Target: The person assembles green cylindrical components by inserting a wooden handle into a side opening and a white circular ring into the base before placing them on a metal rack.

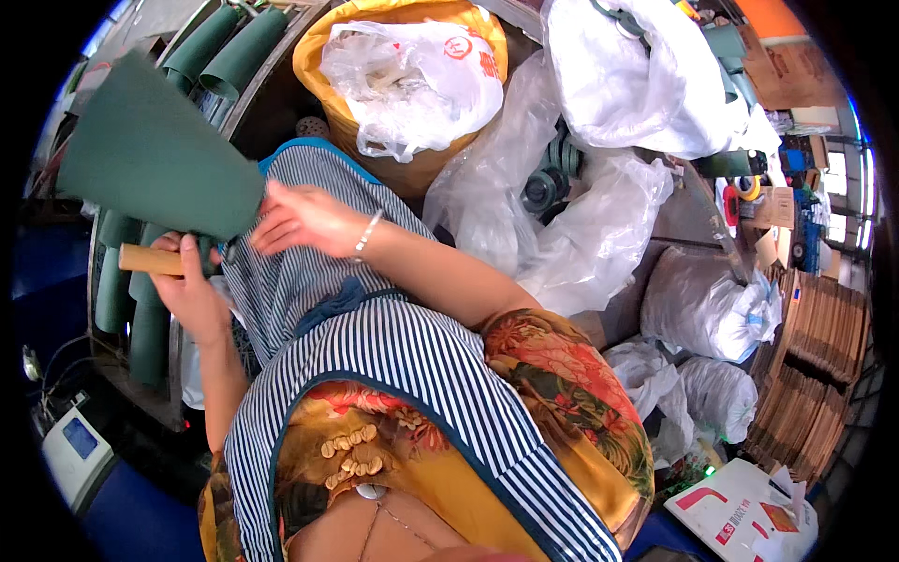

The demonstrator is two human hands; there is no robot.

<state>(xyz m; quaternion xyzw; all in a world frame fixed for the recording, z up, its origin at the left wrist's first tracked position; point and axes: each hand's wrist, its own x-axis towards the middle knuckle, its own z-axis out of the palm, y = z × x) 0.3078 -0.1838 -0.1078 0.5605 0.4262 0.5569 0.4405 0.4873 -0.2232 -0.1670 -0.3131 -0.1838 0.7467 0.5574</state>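
A large dark green flared plastic piece (154, 155) is raised at the left, its broad end tipped to the upper left and its narrow end toward my right hand. My right hand (300, 220), with a light bracelet at the wrist, has its fingers closed at that narrow end; they are slightly blurred. Below the piece, my left hand (195, 286) is wrapped round a light wooden handle (150, 260). Whatever the handle is joined to is hidden. A small dark green part (225, 251) shows between the two hands, its shape unclear.
More green tubes (245, 54) lie in a rack at the left. Ahead is a yellow sack (309, 56) lined with a white plastic bag (412, 84). Clear plastic (599, 234) surrounds round dark green parts (552, 178). Stacked cardboard (819, 323) stands right; a white device (80, 450) sits lower left.
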